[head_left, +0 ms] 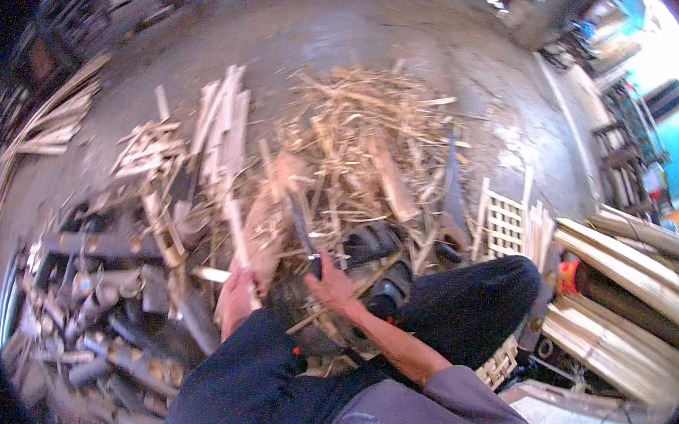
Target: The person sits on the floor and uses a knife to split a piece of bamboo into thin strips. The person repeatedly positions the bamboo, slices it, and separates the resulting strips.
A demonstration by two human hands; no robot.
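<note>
My left hand [239, 293] is closed around the near end of a pale bamboo strip [236, 228], which points away from me. In my right hand [333, 288] is the dark handle of a knife. Its long blade [300, 223] reaches up and left, just right of the strip; whether it touches the strip I cannot tell. Beyond both hands, a heap of wood shavings [355, 110] covers the floor, with a thicker split piece [393, 184] on it. A bundle of pale strips [222, 127] lies ahead of my left hand.
Cut bamboo lengths [132, 359] are piled at the lower left. A hand saw [453, 189] stands right of the shavings, near a woven lattice panel [506, 225]. Long split bamboo [624, 346] is stacked on the right. Shorter strips [149, 149] lie at the left.
</note>
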